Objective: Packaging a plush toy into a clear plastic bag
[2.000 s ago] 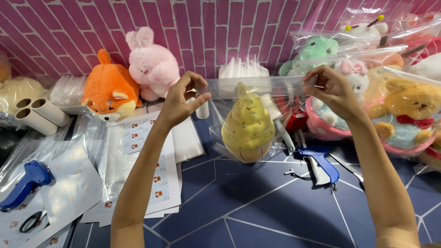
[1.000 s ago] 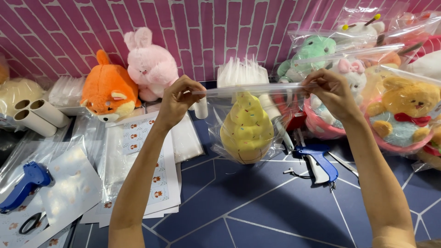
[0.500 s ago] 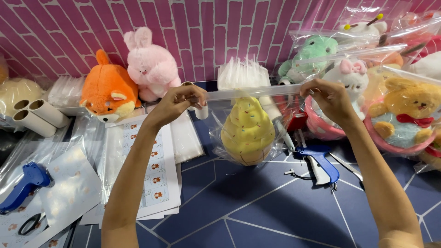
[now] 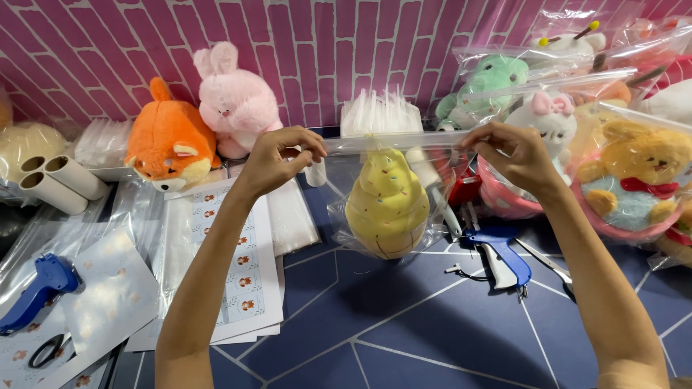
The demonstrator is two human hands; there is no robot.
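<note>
Currently the left hand (image 4: 277, 160) and right hand (image 4: 508, 153) each pinch one end of the zip strip of a clear plastic bag (image 4: 389, 194), held above the blue surface (image 4: 404, 324). Inside hangs a yellow plush toy (image 4: 388, 205). Judged step: sealing; pressing along the strip seems next.

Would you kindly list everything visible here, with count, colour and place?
yellow plush: one, inside clear bag, centre, held up
orange plush: one, back left
pink rabbit plush: one, by the brick wall
bagged plush toys: several, mixed colours, right
tagging guns: two, blue, right and far left
sticker sheets: several, white, left
cardboard tubes: two, left
left hand: pinching bag top
right hand: pinching bag top
</note>
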